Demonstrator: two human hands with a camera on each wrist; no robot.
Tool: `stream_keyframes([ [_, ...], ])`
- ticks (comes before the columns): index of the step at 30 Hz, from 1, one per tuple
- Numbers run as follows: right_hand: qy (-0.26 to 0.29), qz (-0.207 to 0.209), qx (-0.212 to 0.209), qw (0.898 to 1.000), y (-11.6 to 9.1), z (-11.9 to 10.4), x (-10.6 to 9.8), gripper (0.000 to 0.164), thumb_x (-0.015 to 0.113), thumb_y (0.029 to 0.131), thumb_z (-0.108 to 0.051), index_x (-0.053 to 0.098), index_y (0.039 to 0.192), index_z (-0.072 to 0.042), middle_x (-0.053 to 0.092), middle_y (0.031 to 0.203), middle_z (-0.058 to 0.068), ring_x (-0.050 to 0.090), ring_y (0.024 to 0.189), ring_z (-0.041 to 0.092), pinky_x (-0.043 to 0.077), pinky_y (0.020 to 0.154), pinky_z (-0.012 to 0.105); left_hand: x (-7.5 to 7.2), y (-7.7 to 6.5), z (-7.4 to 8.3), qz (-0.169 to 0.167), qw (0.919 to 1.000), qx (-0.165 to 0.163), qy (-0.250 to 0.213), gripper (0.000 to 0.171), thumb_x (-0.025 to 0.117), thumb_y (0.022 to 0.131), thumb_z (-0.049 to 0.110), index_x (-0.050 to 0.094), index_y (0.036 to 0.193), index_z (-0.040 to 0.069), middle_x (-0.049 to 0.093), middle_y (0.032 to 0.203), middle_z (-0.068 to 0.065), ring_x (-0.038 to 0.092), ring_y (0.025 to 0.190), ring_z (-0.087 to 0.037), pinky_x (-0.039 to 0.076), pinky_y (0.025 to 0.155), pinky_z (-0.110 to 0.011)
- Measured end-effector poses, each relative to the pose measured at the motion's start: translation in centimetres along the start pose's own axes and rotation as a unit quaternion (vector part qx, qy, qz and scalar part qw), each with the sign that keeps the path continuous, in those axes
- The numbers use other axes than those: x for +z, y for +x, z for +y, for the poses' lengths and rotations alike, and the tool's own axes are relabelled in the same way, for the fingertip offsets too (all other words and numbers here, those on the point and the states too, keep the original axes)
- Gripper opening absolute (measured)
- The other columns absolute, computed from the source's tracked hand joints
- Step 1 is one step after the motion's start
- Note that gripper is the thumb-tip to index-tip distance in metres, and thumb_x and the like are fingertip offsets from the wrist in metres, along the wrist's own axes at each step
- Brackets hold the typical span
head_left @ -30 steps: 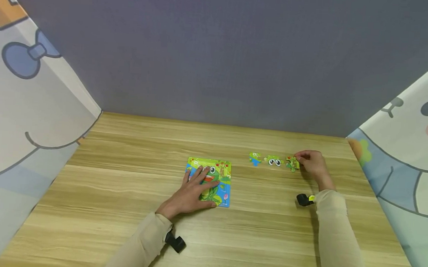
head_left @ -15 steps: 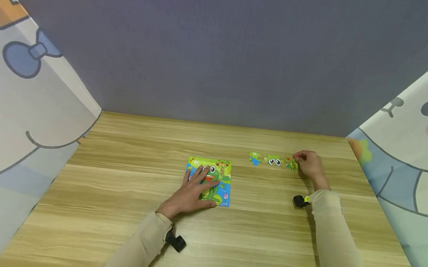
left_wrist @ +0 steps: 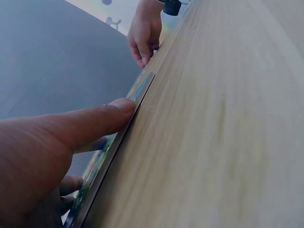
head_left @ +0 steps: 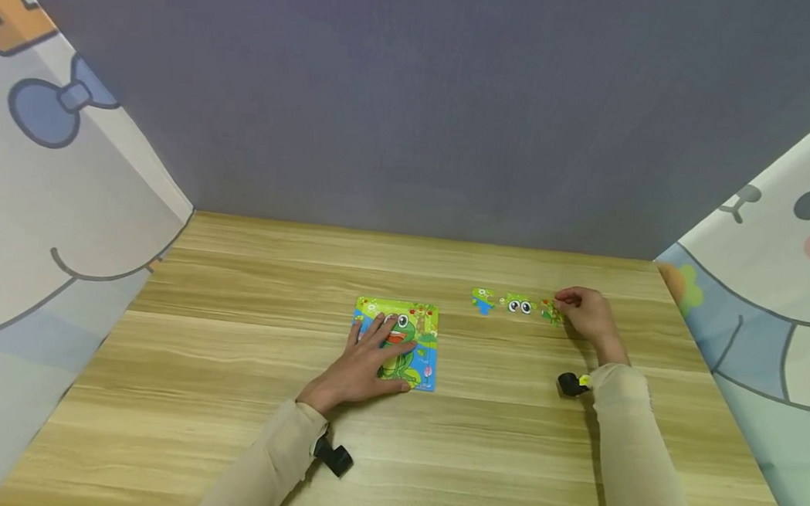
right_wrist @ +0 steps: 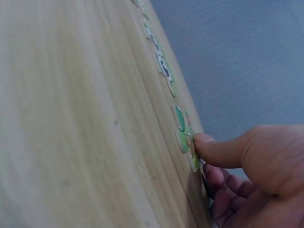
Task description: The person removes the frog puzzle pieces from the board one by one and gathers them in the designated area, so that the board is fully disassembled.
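Observation:
A square frog puzzle (head_left: 430, 340) lies on the wooden table near the middle of the head view. My left hand (head_left: 363, 363) rests flat over it with fingers spread, covering part of the frog; in the left wrist view the thumb (left_wrist: 107, 118) lies along the board's edge. At the right, my right hand (head_left: 591, 312) pinches the outer edge of a green puzzle piece with red flowers (head_left: 550, 311). In the right wrist view the thumb touches this piece (right_wrist: 184, 137), low at the tabletop, and the other fingers curl beside it.
Left of the held piece lie a puzzle piece with two frog eyes (head_left: 520, 305) and a green and blue puzzle piece (head_left: 482, 301), in a row. A grey panel (head_left: 426, 130) stands behind the table (head_left: 243, 398). Cartoon-printed walls flank both sides.
My right hand has shifted slightly left, and the flowered piece has turned a little and lies closer to the row. The left hand has stayed on the puzzle.

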State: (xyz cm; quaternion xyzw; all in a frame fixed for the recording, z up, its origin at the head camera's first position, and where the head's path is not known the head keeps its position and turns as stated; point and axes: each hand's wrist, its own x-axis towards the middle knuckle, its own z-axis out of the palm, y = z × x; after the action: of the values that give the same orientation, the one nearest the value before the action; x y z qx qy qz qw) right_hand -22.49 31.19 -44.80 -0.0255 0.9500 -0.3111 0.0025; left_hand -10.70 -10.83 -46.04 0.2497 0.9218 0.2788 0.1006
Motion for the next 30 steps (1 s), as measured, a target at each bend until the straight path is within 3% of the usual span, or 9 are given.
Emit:
stream_keyframes([
  [9,-0.004,-0.001,0.005,1.0,0.2,-0.1,0.1,0.022,0.063,0.098,-0.011,0.069,0.109,0.007,0.07,0.102,0.026,0.061,0.08,0.019,0.045,0.068,0.024,0.0,0.0,0.1,0.0,0.9999,-0.003,0.01,0.066,0.069,0.091,0.05,0.048,0.15,0.027,0.013,0.169,-0.016,0.004,0.158,-0.039,0.001,0.121,-0.072],
  [13,-0.007,0.0,0.0,1.0,0.1,-0.2,-0.2,0.025,0.06,0.099,-0.014,0.068,0.111,0.007,0.07,0.105,0.027,0.064,0.087,0.027,0.046,0.071,0.026,0.0,0.0,0.2,0.001,0.9999,-0.006,0.01,0.068,0.069,0.091,0.049,0.046,0.151,0.028,0.012,0.17,-0.015,0.004,0.159,-0.038,0.001,0.121,-0.071],
  [16,-0.006,0.009,-0.005,1.0,-0.2,-1.0,-0.5,0.027,0.058,0.1,-0.015,0.067,0.112,0.007,0.069,0.109,0.029,0.065,0.095,0.037,0.05,0.076,0.035,0.0,0.0,0.3,0.002,0.9998,-0.007,0.016,0.07,0.069,0.09,0.051,0.044,0.152,0.029,0.012,0.17,-0.015,0.003,0.159,-0.036,0.001,0.122,-0.07],
  [19,-0.005,0.022,-0.01,1.0,-0.6,-2.7,-0.6,0.028,0.058,0.101,-0.016,0.066,0.114,0.007,0.068,0.111,0.03,0.065,0.1,0.043,0.053,0.079,0.046,-0.1,-0.1,0.4,0.007,0.9997,-0.005,0.024,0.071,0.069,0.089,0.053,0.044,0.152,0.03,0.012,0.17,-0.015,0.002,0.159,-0.035,0.0,0.122,-0.07],
  [23,0.003,0.032,-0.027,0.999,-1.1,-5.7,-0.2,0.028,0.059,0.1,-0.017,0.067,0.116,0.005,0.068,0.111,0.028,0.067,0.098,0.043,0.055,0.076,0.047,-0.5,-0.3,0.5,0.014,0.9996,-0.002,0.024,0.071,0.069,0.089,0.054,0.045,0.151,0.03,0.013,0.17,-0.016,0.002,0.159,-0.037,-0.001,0.122,-0.069],
  [30,0.015,0.004,-0.088,0.996,-1.7,-11.3,3.0,0.026,0.064,0.097,-0.013,0.069,0.116,0.004,0.065,0.114,0.026,0.065,0.094,0.037,0.053,0.08,0.05,-1.4,-1.4,-0.1,0.026,0.9994,0.005,0.021,0.071,0.07,0.09,0.051,0.044,0.152,0.029,0.012,0.169,-0.019,0.002,0.158,-0.041,0.003,0.122,-0.069],
])
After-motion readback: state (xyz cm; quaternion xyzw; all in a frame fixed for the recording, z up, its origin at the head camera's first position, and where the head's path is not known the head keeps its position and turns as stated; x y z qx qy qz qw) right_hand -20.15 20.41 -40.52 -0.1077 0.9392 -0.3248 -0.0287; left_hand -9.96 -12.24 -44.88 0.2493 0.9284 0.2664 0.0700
